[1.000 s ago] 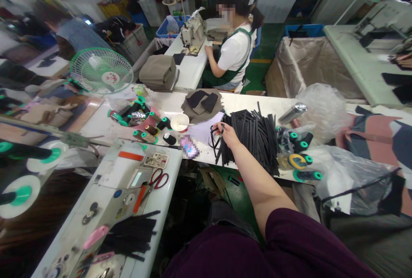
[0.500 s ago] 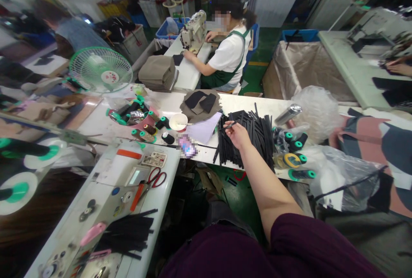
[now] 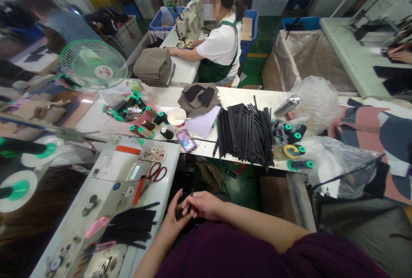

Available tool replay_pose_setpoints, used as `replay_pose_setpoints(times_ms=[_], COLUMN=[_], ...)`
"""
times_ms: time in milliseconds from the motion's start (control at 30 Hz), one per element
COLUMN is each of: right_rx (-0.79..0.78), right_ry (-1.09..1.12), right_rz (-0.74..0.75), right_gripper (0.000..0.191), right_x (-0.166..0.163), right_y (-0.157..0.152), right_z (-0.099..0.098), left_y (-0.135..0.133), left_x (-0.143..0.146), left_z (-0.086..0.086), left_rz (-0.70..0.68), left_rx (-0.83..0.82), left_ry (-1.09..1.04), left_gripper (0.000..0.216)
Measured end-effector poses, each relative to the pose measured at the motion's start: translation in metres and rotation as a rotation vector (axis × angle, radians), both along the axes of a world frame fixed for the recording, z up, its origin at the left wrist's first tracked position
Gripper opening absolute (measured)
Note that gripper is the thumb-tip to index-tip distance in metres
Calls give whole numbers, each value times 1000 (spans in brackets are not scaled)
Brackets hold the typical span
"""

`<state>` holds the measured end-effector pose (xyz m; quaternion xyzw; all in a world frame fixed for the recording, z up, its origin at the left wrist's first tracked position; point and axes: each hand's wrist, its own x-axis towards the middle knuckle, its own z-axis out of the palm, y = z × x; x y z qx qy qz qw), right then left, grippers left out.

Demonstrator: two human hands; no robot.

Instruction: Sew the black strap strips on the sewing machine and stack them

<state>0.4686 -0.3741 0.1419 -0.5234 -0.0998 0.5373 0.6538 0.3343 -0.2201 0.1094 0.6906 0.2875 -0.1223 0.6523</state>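
Low in front of my lap, my left hand (image 3: 172, 220) and my right hand (image 3: 206, 205) meet at the fingertips. A short dark piece shows between them, which looks like the black strip (image 3: 189, 207) that my right hand carries. My right fingers are pinched on it. Curled around from the other side, my left hand has its thumb against the same spot; what lies inside its palm is dark and mostly hidden. Beyond them on the white table, a pile of flat black strips (image 3: 244, 134) lies spread out. More black strips (image 3: 131, 226) rest on the sewing machine to the left.
Red-handled scissors (image 3: 157, 173) lie on the machine bed. A phone (image 3: 186, 140), a paper cup (image 3: 177, 117), thread spools (image 3: 298, 132) and a metal flask (image 3: 288, 105) stand on the table. A fan (image 3: 95, 64) is at left; a co-worker (image 3: 222, 42) sews opposite.
My right hand has left the strip pile with a black strip and come back toward my lap. My left hand has entered the view and meets it. My view has shifted slightly.
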Motion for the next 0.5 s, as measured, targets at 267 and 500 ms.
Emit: replay_pose_setpoints(times_ms=[267,500], right_rx=[-507,-972], right_ry=[-480,-869], right_rz=[33,42], right_gripper=[31,40], right_x=[123,213], right_y=[13,20], right_z=[-39,-63], left_y=[-8,8], left_x=[-17,-44], left_z=[5,6], left_rz=[-32,-30], left_rx=[-143,18], left_ry=[251,402], left_gripper=[68,74])
